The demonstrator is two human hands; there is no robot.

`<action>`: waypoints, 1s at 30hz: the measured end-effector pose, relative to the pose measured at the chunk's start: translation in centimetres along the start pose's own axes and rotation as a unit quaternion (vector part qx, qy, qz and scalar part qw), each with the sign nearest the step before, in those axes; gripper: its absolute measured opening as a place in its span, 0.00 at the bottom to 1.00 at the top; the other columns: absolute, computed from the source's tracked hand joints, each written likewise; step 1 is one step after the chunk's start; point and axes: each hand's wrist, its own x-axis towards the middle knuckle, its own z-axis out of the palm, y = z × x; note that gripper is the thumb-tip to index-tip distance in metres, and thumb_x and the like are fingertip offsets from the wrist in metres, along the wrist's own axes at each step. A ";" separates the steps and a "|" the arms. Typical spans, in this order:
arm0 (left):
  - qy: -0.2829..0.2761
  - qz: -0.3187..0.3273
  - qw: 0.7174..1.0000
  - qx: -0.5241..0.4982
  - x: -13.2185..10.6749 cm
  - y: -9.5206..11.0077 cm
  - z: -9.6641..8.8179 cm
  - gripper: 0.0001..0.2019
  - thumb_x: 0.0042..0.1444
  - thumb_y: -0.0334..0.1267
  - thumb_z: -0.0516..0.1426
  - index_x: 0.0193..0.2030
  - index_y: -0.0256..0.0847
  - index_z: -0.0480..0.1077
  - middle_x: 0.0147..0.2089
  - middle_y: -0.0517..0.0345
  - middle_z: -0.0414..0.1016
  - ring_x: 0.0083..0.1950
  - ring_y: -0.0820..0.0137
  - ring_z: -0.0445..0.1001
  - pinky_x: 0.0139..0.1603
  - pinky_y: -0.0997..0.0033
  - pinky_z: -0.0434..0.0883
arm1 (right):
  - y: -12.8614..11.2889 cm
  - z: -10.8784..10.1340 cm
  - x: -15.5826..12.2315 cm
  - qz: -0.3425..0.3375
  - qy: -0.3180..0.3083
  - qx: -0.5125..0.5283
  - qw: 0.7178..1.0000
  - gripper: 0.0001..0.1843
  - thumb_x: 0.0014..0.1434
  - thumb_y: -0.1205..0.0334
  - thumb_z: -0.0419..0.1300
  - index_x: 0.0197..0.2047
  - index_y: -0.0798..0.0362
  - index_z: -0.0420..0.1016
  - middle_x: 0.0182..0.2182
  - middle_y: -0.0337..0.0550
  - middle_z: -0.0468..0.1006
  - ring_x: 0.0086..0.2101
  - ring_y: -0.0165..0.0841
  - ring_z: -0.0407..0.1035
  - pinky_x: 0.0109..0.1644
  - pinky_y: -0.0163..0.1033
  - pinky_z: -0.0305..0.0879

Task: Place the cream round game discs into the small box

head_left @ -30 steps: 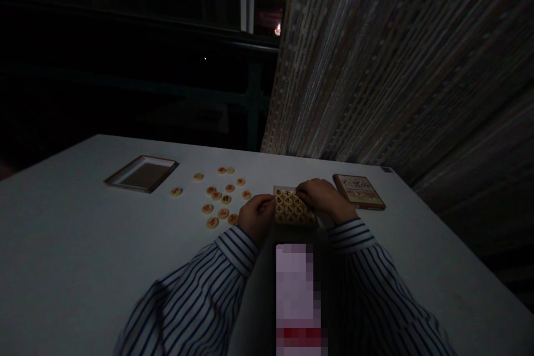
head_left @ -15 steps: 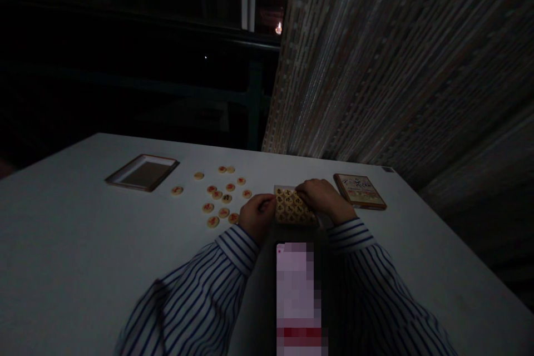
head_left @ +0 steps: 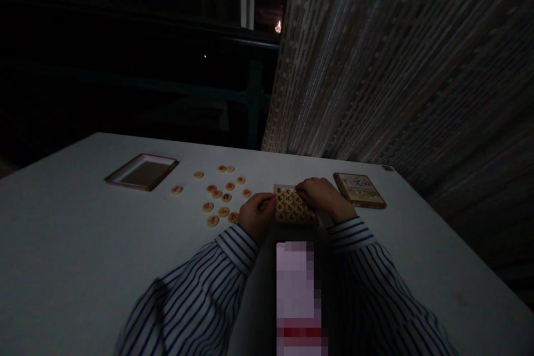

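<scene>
Nothing visibly shifts from the earlier frame: left hand [head_left: 257, 215] and right hand [head_left: 325, 198], fingers curled, each grip's pinch unclear, flank boxed discs [head_left: 288, 200] right of loose discs [head_left: 223, 212], best steadied level.

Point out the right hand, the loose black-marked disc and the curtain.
Right hand [head_left: 326, 198]: head view, back of the hand.
Loose black-marked disc [head_left: 226, 198]: head view, top face.
Curtain [head_left: 367, 61]: head view, middle strands.

Dimly lit table [head_left: 83, 245]; string curtain [head_left: 354, 55]

Long white sleeves [head_left: 198, 286], blue-striped
</scene>
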 end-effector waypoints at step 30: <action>0.015 0.069 0.995 0.073 2.8 1.2 -6.1 0.14 0.50 0.43 0.55 0.38 0.36 0.72 0.37 0.52 0.76 0.38 0.68 0.74 0.43 0.67 0.70 | -1.9 -4.6 -2.1 -0.022 0.147 0.019 0.989 0.17 0.62 0.61 0.44 0.45 0.52 0.71 0.40 0.47 0.77 0.39 0.35 0.69 0.40 0.36 0.56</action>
